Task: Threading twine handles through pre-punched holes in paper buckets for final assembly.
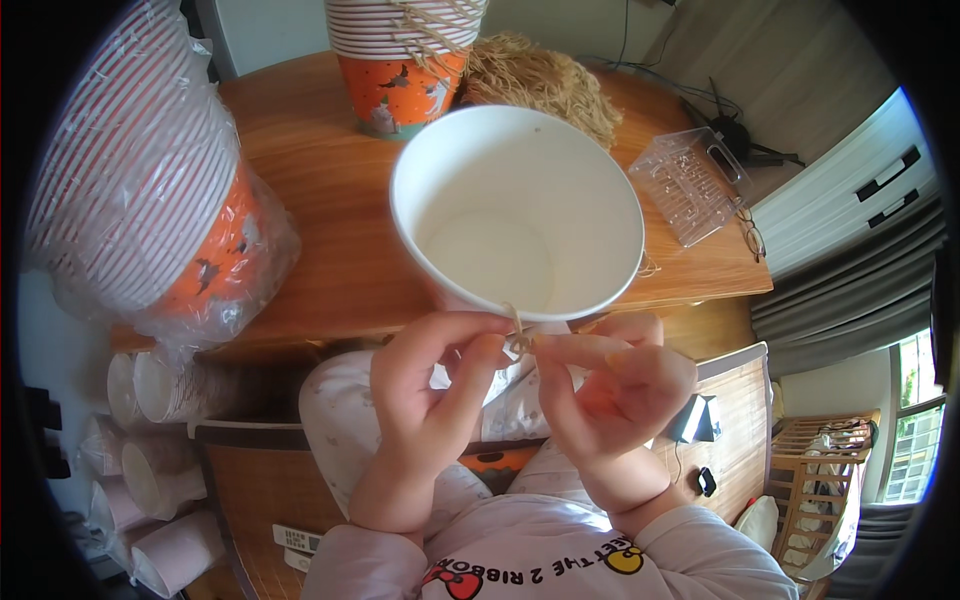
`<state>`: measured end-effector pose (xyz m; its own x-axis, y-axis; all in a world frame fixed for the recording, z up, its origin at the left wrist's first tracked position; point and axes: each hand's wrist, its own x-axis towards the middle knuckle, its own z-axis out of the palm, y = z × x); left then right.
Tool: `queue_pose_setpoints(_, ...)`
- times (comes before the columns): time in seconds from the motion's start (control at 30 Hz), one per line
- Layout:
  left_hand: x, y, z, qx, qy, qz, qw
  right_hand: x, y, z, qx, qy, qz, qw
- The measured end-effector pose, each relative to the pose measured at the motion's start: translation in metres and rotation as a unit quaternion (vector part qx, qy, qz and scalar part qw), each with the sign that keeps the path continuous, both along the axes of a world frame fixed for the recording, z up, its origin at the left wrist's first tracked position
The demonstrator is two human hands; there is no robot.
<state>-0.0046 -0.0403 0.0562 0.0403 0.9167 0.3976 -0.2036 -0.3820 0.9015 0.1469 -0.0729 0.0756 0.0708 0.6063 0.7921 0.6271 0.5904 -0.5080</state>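
Observation:
A large white paper cup (515,215) is held close to the camera, its open mouth facing me. A thin tan twine (517,330) hangs at its near rim. My left hand (430,400) pinches the twine with thumb and forefinger from the left. My right hand (615,395) pinches the same twine from the right, fingertips almost touching the left ones just under the rim. Another bit of twine (648,268) sticks out at the cup's right side.
A round wooden table (320,200) carries a stack of orange patterned cups (400,60), a wrapped stack of cups (150,180) at left, a heap of tan twine (540,75) and a clear plastic tray (690,180). More cup stacks (150,470) lie on the floor.

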Motion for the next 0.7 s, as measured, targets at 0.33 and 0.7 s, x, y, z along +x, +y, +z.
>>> queue_pose_setpoints(0.33, 0.007, 0.003, -0.003, 0.008, -0.055, -0.053, 0.997, -0.006, 0.003, -0.019, -0.062, 0.181, 0.127, 0.973)
queue_pose_setpoints(0.7, 0.008, 0.012, -0.008, 0.081, 0.069, -0.015, 0.994, -0.006, 0.009, -0.031, -0.061, 0.223, 0.122, 0.965)
